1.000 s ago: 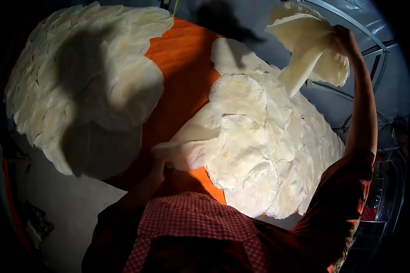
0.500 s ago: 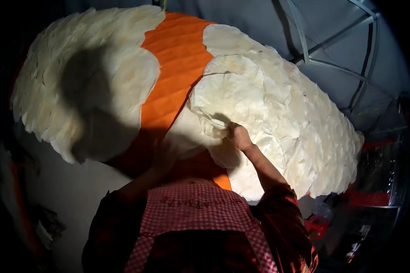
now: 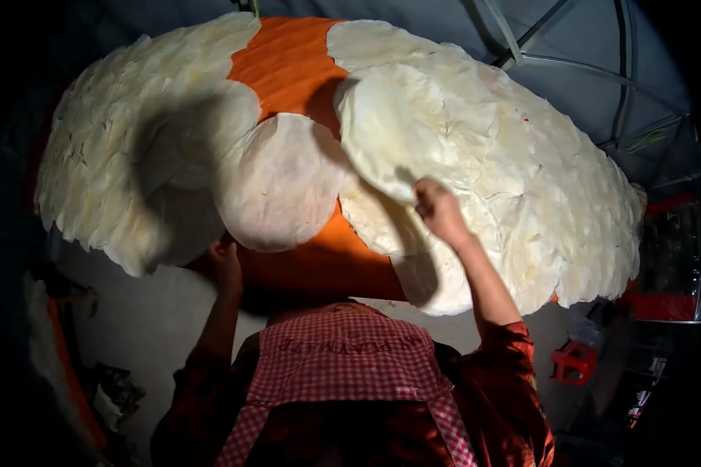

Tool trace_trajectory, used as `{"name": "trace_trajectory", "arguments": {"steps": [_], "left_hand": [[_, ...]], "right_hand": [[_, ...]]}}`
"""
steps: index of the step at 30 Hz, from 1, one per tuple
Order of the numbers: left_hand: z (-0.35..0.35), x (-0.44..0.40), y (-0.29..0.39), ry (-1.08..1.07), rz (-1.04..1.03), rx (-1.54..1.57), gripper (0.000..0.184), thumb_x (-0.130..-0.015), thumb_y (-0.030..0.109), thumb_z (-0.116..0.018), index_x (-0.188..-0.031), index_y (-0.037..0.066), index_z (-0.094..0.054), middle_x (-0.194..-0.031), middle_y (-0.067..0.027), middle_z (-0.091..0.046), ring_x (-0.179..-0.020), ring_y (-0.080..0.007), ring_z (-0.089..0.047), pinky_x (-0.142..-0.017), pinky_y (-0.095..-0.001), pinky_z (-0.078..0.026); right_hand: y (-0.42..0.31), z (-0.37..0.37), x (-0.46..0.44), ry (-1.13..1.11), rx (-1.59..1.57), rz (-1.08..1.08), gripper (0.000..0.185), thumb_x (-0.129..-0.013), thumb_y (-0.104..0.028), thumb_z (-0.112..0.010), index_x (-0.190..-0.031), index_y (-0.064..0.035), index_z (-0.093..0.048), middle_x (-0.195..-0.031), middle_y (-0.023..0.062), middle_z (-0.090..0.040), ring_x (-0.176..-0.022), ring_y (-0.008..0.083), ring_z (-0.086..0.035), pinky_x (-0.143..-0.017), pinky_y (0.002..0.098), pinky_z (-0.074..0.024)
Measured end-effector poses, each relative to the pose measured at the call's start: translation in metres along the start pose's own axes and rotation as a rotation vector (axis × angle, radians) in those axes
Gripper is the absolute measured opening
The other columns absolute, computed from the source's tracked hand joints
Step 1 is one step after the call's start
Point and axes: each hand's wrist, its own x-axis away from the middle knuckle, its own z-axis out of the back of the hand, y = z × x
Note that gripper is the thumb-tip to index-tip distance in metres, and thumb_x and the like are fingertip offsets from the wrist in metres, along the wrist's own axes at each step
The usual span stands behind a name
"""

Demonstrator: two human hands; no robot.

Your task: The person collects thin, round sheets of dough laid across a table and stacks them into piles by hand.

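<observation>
My right hand [image 3: 438, 208] is closed in a pinch on the lower edge of a thin, round off-white sheet [image 3: 378, 128]. That sheet is partly lifted from the right-hand spread of overlapping sheets [image 3: 522, 179]. Across the orange cloth [image 3: 300, 58] lies another round sheet [image 3: 284, 183], its left side meeting the left-hand spread [image 3: 109, 156]. My left hand [image 3: 226, 263] is at this sheet's lower left edge, fingers pinched together on the rim, partly in shadow.
Metal frame bars [image 3: 576, 68] stand beyond the far right side. On the floor at the right is a red stool [image 3: 573, 363]. Dark crumpled material [image 3: 117, 393] lies at the lower left. My checkered apron [image 3: 343, 350] is close to the near edge.
A round sheet has shifted left across the orange cloth, and my left hand has moved left with it. The sheet in my right hand is spread wider. The camera view has shifted.
</observation>
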Motion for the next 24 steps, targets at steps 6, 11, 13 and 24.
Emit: {"name": "trace_trajectory", "arguments": {"steps": [6, 11, 13, 24], "left_hand": [[0.007, 0.098, 0.038, -0.889, 0.296, 0.48, 0.035, -0.093, 0.036, -0.05, -0.103, 0.003, -0.055, -0.092, -0.0117, -0.06, -0.088, -0.0234, -0.058, -0.083, -0.0372, -0.047], [-0.046, 0.123, 0.062, -1.278, 0.659, 0.897, 0.07, -0.092, 0.057, -0.038, -0.132, 0.0, -0.034, -0.128, -0.0216, -0.046, -0.116, -0.0349, -0.049, -0.098, -0.0449, -0.041], [-0.06, 0.113, 0.059, -1.336, 0.727, 1.048, 0.076, -0.089, 0.062, -0.036, -0.137, 0.003, -0.029, -0.137, -0.0221, -0.038, -0.124, -0.0371, -0.04, -0.101, -0.0504, -0.036], [-0.065, 0.102, 0.022, -1.399, 0.857, 1.032, 0.064, -0.095, 0.052, -0.027, -0.143, 0.009, -0.022, -0.147, -0.0136, -0.026, -0.134, -0.0333, -0.026, -0.109, -0.0544, -0.02]], "right_hand": [[0.074, -0.087, 0.03, -0.112, -0.296, -0.252, 0.023, -0.071, 0.004, -0.061, -0.094, -0.0004, -0.059, -0.084, 0.0189, -0.063, -0.079, 0.0299, -0.062, -0.072, 0.0355, -0.0489], [0.004, -0.009, 0.001, 0.037, -0.104, -0.041, 0.017, -0.071, 0.004, -0.06, -0.087, 0.0004, -0.057, -0.077, 0.0189, -0.059, -0.072, 0.0305, -0.059, -0.066, 0.0384, -0.0482], [-0.042, -0.003, 0.032, 0.124, 0.07, 0.171, 0.022, -0.065, 0.005, -0.059, -0.086, -0.0011, -0.057, -0.078, 0.0172, -0.057, -0.073, 0.0382, -0.056, -0.065, 0.0418, -0.0481], [-0.065, -0.144, 0.166, -0.125, 0.055, -0.105, 0.05, -0.07, -0.012, -0.07, -0.117, -0.0054, -0.055, -0.119, 0.0136, -0.051, -0.111, 0.0327, -0.048, -0.091, 0.0387, -0.0424]]}}
